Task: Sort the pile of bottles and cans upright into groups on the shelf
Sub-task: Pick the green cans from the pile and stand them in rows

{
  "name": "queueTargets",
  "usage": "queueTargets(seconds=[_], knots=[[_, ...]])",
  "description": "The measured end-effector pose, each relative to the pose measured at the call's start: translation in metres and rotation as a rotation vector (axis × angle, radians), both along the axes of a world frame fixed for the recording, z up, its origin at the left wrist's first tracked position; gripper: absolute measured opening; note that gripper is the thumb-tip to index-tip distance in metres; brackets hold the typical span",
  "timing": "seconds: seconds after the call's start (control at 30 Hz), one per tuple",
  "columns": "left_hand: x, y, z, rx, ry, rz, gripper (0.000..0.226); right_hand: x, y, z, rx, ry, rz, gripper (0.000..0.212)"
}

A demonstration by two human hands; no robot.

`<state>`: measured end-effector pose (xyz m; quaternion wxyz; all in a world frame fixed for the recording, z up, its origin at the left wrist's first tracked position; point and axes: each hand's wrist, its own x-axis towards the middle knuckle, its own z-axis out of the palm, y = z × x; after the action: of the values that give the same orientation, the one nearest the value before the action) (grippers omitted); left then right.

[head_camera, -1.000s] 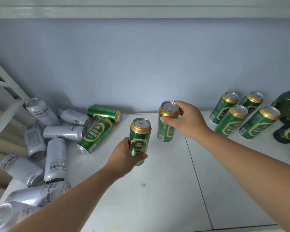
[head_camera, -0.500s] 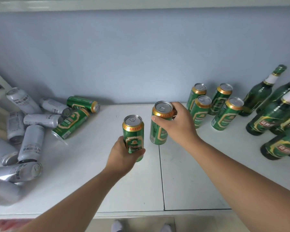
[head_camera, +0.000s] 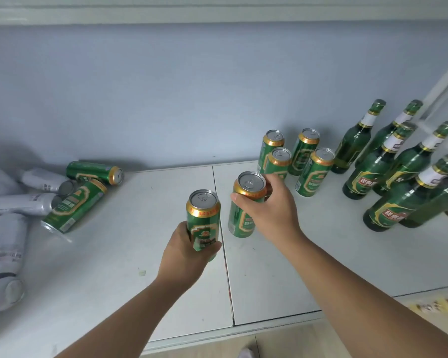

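Green can (head_camera: 203, 215) upright over the shelf (head_camera: 140, 228), gripped low by curled fingers of the left hand (head_camera: 184, 257), second can (head_camera: 239, 220) gripped at its rim by curled right hand (head_camera: 269, 210) fingers near four standing cans (head_camera: 312, 177); crowding the set-down risks knocking them into the bottles (head_camera: 361, 177).

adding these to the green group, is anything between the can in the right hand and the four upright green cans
Nothing visible does. The can in the right hand is just left of the four upright green cans, only bare shelf between. The bottles stand further right.
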<state>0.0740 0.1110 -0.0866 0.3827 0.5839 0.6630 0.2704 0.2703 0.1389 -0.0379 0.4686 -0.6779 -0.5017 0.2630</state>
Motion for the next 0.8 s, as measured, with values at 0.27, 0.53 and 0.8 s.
queueTargets(seconds=[0.27, 0.53, 0.8], knots=[[0.039, 0.002, -0.003, 0.024, -0.01, -0.052, 0.049, 0.042, -0.017, 0.005, 0.025, 0.011, -0.067, 0.048], [0.126, 0.021, -0.004, 0.042, -0.011, -0.006, 0.049, 0.128, 0.0, -0.006, -0.019, 0.017, -0.078, 0.057], [0.202, 0.033, -0.029, -0.026, 0.014, 0.054, 0.053, 0.204, 0.016, -0.029, -0.087, -0.015, -0.083, 0.06]])
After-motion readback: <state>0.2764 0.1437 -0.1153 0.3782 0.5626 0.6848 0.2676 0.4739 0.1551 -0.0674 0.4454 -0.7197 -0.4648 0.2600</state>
